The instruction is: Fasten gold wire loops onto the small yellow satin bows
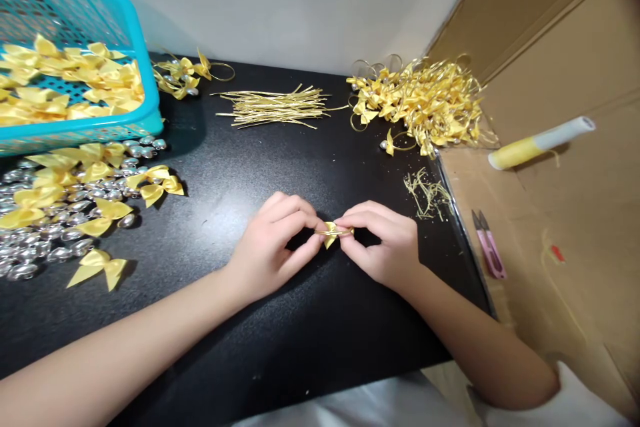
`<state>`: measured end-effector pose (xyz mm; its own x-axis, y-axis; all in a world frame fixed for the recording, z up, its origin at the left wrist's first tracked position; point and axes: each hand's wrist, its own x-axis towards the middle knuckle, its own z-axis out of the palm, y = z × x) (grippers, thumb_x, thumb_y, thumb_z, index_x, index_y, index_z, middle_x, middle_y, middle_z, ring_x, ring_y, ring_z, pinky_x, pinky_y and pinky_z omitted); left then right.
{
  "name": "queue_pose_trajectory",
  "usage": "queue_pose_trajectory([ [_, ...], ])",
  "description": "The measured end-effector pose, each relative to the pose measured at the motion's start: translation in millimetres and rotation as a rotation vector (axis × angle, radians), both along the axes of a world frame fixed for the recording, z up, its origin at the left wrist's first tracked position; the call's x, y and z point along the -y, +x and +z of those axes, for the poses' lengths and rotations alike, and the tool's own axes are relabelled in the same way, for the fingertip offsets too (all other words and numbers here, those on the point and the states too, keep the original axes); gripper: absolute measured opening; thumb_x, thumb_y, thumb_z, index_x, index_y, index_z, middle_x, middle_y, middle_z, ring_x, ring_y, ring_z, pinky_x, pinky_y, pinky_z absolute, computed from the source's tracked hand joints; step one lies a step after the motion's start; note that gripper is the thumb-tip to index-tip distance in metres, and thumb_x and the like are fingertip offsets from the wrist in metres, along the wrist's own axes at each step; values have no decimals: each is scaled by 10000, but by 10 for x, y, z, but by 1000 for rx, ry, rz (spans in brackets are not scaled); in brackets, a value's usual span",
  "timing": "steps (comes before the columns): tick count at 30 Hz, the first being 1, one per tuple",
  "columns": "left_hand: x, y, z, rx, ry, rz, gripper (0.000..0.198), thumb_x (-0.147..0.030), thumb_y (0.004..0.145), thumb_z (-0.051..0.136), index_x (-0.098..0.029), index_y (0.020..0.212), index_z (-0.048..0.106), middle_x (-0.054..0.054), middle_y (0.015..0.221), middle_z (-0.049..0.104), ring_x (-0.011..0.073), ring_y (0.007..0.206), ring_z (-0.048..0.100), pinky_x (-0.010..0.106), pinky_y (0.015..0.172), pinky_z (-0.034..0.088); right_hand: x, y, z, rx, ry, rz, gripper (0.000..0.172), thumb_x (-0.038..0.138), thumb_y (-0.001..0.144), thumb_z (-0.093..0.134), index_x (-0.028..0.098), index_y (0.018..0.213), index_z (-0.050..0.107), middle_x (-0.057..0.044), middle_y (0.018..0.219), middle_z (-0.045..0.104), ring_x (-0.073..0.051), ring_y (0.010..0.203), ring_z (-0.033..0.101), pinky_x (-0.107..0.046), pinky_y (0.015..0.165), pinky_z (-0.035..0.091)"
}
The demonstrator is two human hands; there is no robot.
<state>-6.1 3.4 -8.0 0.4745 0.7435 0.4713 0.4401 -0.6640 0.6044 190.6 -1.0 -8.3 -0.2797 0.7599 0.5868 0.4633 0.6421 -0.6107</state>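
Just above the black table, my left hand (283, 237) and my right hand (383, 240) face each other, thumb and fingertips pinched. Between them is a small yellow ribbon bow (329, 235) with a gold cord running across it. Each hand grips one side of this bow and cord; the fingertips hide its ends. Loose gold cords (275, 107) lie in a bundle behind my hands. To the left, more yellow bows (101, 268) lie on and beside many silver beads (50, 240).
A turquoise basket (145, 80) with yellow bows stands at the far left. Bows with cord loops (420, 103) are heaped at the back right, near cord scraps (427, 193). Pink thread snips (490, 247) and a yellow-white spool (543, 143) lie on cardboard (575, 213).
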Motion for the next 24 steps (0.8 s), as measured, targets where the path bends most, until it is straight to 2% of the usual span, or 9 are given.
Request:
queue_pose_trajectory([
  [8, 21, -4, -1, 45, -36, 85, 79, -109, 844, 658, -168, 893, 639, 23, 840, 689, 144, 789, 599, 296, 754, 447, 13, -5, 10, -17, 97, 12, 143, 54, 783, 656, 197, 786, 666, -13, 759, 744, -126, 715, 710, -246, 707, 605],
  [13, 13, 8, -7, 66, -8, 63, 62, -128, 834, 682, -174, 865, 654, 14, 811, 698, 140, 766, 609, 296, 743, 449, 15, 26, -5, 44, 137, 47, 145, 72, 805, 662, 216, 792, 671, 2, 783, 756, -125, 739, 719, -271, 788, 621],
  [20, 28, 10, 0, 46, 26, 70, 47, -149, 824, 678, -170, 808, 639, 16, 744, 658, 147, 705, 559, 300, 693, 436, 8, 17, -20, 66, 178, 23, 128, 92, 819, 662, 213, 776, 660, 5, 750, 747, -121, 720, 711, -259, 759, 616],
  [24, 30, 28, 6, 60, -9, 51, 96, -152, 816, 677, -166, 752, 607, 5, 698, 625, 140, 674, 534, 294, 667, 412, 18, -6, -32, 77, 198, 9, 121, 107, 822, 669, 213, 766, 654, 8, 739, 736, -117, 697, 697, -250, 753, 600],
])
